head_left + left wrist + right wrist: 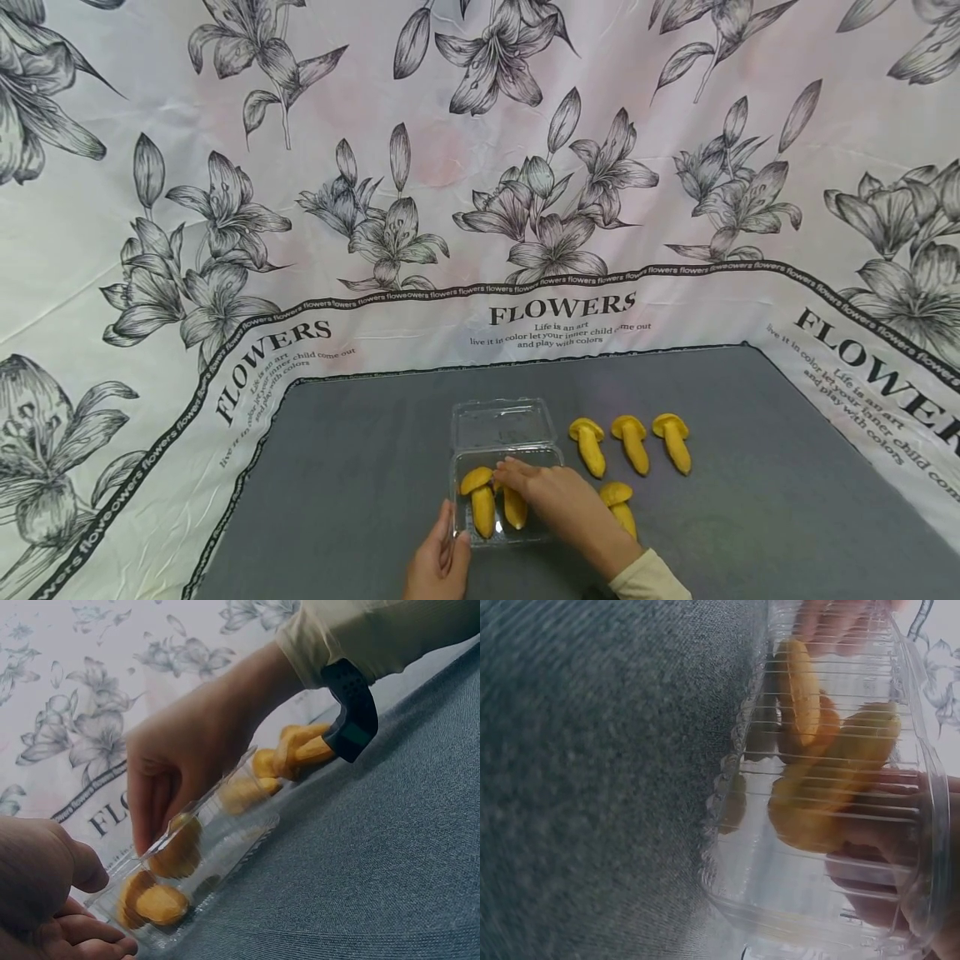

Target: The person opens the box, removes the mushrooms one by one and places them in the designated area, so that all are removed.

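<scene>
A clear plastic box [506,542] with its hinged lid [501,423] folded back lies on the grey cloth. One yellow mushroom [482,504] rests inside on the left, cap toward the lid. Beside it, my right hand [551,500] reaches in from above and pinches a second yellow mushroom [514,508] near its cap; the fingers hide most of that cap. My left hand [438,558] holds the box's front left corner, thumb at the front and fingers along the side. Through the ribbed plastic, the right wrist view shows the pinched mushroom [832,780] tilted.
Right of the box, three yellow mushrooms [630,444] lie in a row. Another mushroom [618,507] lies nearer, partly behind my right forearm. The grey cloth [337,483] ends at a flower-printed white sheet [405,342] rising at the back and sides.
</scene>
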Available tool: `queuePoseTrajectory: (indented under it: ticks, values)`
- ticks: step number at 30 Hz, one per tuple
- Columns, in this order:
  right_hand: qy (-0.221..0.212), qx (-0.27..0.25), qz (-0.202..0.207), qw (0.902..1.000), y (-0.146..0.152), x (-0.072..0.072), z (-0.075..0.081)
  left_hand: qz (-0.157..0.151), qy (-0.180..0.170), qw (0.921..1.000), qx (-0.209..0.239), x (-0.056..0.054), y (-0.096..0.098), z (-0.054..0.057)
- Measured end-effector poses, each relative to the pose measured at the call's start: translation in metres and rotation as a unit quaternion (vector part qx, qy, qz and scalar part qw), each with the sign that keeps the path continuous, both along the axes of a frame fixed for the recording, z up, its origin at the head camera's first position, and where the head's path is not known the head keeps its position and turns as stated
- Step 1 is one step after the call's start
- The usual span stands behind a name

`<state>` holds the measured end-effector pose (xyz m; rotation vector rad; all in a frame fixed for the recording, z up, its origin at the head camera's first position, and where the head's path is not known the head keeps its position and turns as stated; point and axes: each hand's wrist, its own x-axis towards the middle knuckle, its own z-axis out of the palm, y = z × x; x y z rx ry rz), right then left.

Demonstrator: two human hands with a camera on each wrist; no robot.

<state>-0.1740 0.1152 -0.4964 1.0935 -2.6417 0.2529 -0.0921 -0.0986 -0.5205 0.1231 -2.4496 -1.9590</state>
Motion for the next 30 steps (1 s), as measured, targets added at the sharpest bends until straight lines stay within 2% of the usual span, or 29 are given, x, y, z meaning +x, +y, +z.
queuePoseTrajectory:
  ticks: [8,17,23,30]
  values:
    - [0.019,-0.004,0.007,0.9998,0.001,-0.001,0.002,0.004,-0.010,0.9998,-0.015,0.000,0.000,0.001]
    - [0.040,-0.017,0.012,0.9990,0.006,-0.001,0.006,0.007,0.023,0.9996,-0.016,0.004,0.000,-0.001]
    - [0.060,-0.037,0.013,0.9974,0.014,0.000,0.008,0.005,0.025,0.9996,-0.011,0.005,0.001,-0.001]
    - [0.053,-0.060,0.022,0.9966,0.022,-0.001,0.013,0.008,0.030,0.9995,-0.001,0.005,0.001,0.000]
